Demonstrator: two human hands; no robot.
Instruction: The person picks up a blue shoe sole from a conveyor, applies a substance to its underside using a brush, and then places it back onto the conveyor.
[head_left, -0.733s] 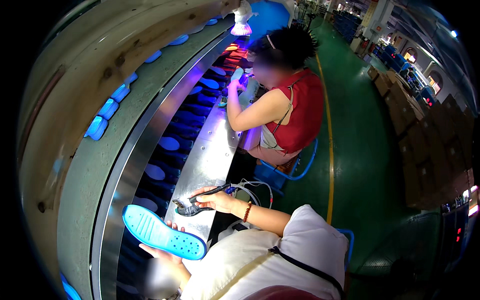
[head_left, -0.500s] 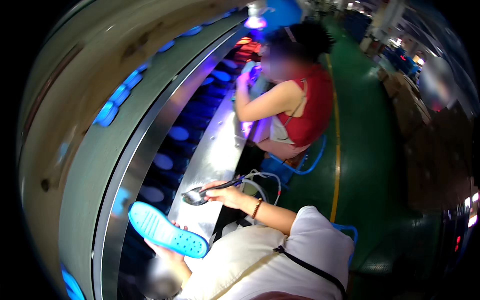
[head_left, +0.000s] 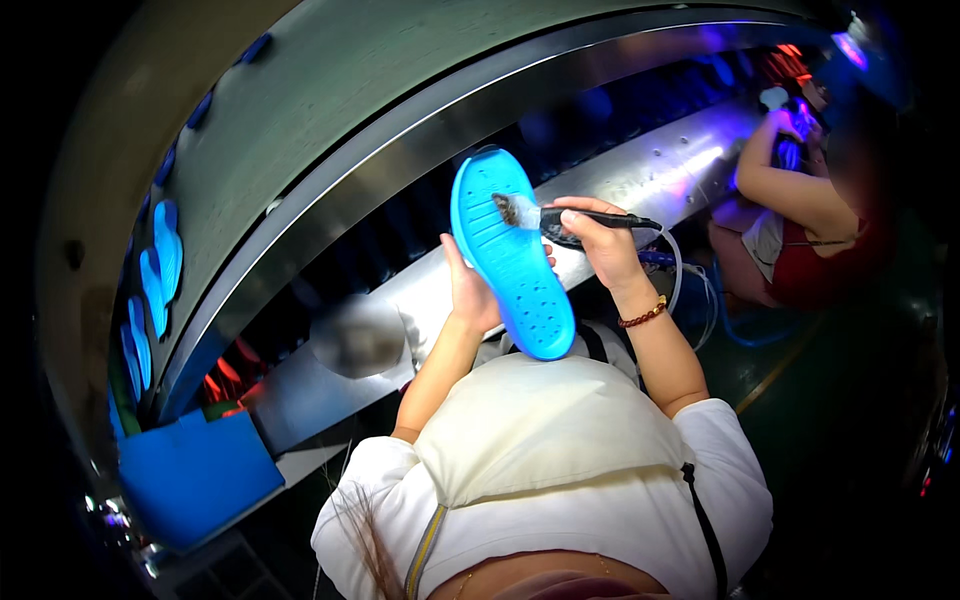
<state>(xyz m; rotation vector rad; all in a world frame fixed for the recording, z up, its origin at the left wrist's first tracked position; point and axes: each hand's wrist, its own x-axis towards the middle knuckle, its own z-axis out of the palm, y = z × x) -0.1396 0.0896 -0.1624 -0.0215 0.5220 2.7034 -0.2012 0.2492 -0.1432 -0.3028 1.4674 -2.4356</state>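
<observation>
One blue sole [head_left: 512, 290], gripped in the left hand [head_left: 472, 297], fingers wrapped behind it. Right hand [head_left: 608, 250] is pinching a black-handled brush [head_left: 556, 222] right at the sole's upper half, can't tell if it's touching. Steel ledge [head_left: 625, 192] runs behind the sole.

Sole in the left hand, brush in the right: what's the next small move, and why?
Probably draw the brush lightly along the grooves of the blue sole. The right hand has its bristles at the grooved part, and the left hand holds the sole by both edges. Whether the bristles already touch is hard to tell.
</observation>
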